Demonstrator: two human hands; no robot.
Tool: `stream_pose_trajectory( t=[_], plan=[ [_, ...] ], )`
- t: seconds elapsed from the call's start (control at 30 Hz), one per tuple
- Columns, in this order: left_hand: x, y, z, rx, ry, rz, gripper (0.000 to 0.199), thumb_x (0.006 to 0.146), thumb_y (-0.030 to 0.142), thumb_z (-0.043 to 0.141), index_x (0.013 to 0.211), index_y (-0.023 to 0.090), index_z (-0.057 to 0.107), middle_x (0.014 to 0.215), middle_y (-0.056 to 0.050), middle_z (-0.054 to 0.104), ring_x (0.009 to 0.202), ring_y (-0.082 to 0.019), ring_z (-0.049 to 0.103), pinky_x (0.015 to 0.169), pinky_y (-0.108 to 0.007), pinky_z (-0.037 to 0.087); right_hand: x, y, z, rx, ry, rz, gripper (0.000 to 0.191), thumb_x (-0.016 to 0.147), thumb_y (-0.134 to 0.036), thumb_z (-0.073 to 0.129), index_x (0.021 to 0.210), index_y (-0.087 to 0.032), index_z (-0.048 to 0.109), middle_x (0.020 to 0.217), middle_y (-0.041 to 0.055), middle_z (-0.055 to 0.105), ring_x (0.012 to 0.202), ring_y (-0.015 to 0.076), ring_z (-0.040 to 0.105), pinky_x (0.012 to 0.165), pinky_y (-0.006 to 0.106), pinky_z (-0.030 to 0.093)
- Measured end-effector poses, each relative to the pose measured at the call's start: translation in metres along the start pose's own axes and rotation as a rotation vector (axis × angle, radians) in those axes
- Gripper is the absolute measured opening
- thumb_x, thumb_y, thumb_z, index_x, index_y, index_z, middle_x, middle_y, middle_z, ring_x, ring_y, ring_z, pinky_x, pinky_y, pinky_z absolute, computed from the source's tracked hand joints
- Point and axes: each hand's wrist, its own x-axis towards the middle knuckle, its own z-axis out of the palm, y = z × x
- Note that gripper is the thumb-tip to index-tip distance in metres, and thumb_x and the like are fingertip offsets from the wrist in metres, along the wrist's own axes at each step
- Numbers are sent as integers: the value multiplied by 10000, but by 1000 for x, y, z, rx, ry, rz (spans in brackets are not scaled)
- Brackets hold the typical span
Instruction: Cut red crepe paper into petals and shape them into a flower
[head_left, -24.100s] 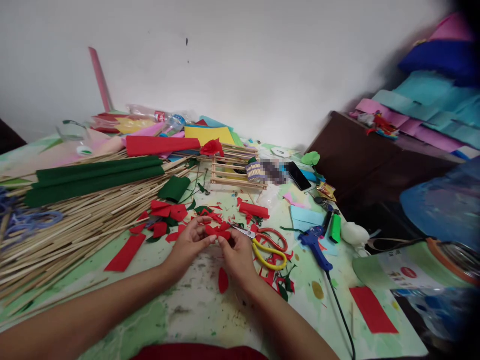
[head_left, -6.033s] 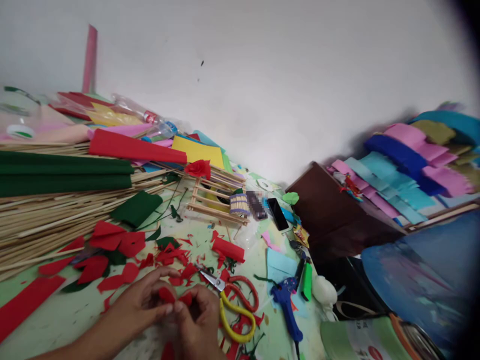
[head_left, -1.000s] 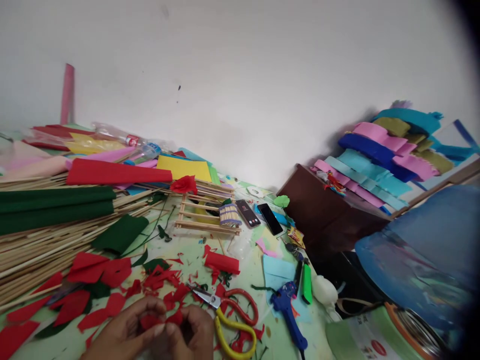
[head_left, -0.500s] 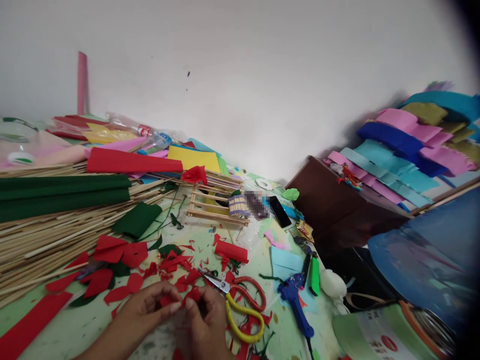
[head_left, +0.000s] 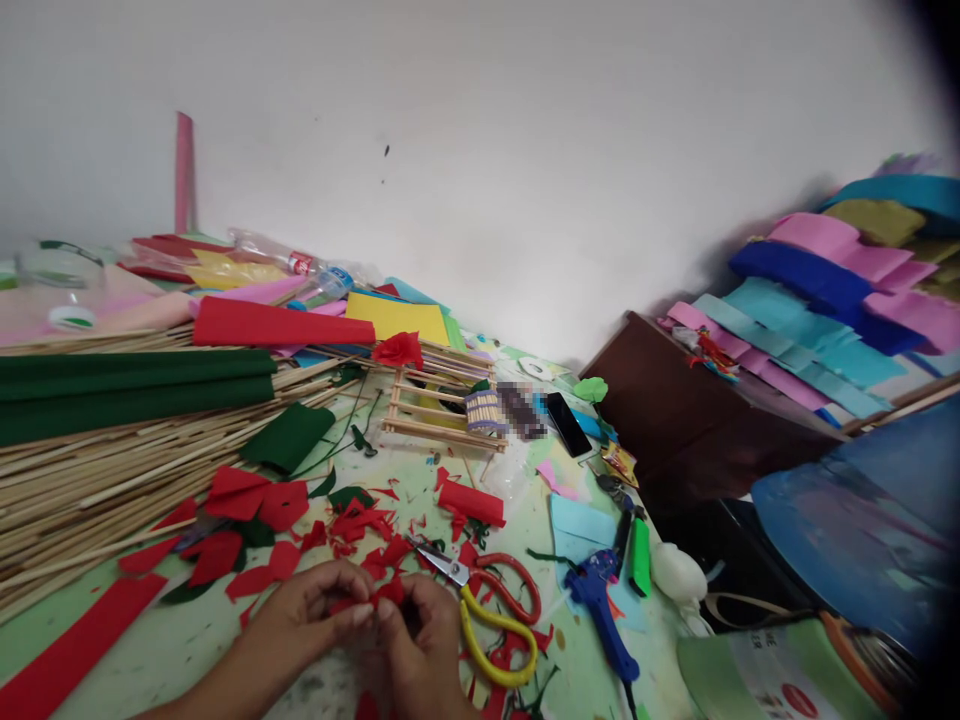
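A small piece of red crepe paper (head_left: 387,592) is pinched between my two hands, low in the middle of the head view. My left hand (head_left: 322,606) is closed, thumb and fingertips on the paper's left side. Close beside it, my right hand (head_left: 421,632) grips the right side, its thumb on top; the fingers partly cover the piece. Just right of my hands lie scissors (head_left: 487,610) with one red and one yellow handle, blades pointing up and left. Red paper scraps (head_left: 356,527) and cut red petal shapes (head_left: 236,492) are scattered around.
At left lie many thin sticks (head_left: 150,475) under dark green paper (head_left: 135,385). A stick frame (head_left: 435,407) stands farther back. To the right are a blue glue gun (head_left: 600,600), a phone (head_left: 568,425), a green marker (head_left: 640,557) and a green container (head_left: 757,668).
The whole view has shifted slightly, so the table things appear a little farther right. My hands have come closer together on the red paper, which stays pinched.
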Motion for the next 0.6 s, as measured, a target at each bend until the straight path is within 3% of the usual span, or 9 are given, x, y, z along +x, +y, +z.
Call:
stream_pose_trajectory(
  t=[0.2,0.33,0.6],
  plan=[
    [0,-4,1,-38,-15,-67,249,489,331,785,576,183,605,579,14,603,545,-151,549,517,-250,436,3,-9,-2,43,-77,74,320,771,-484,587,702,-176,635,637,17,590,596,155,538,549,241,446],
    [1,-7,0,-72,-30,-72,244,503,317,782,605,183,607,575,19,603,574,-159,571,535,-251,442,2,-13,-3,36,-35,51,293,782,-458,583,723,-180,655,647,23,608,612,159,542,566,245,454],
    [0,-11,-1,-131,-30,-58,258,526,287,788,694,187,619,665,10,636,631,-171,609,594,-272,480,8,-27,-4,-4,-87,68,241,756,-386,608,651,-174,653,604,13,596,572,148,532,532,231,440]
  ],
)
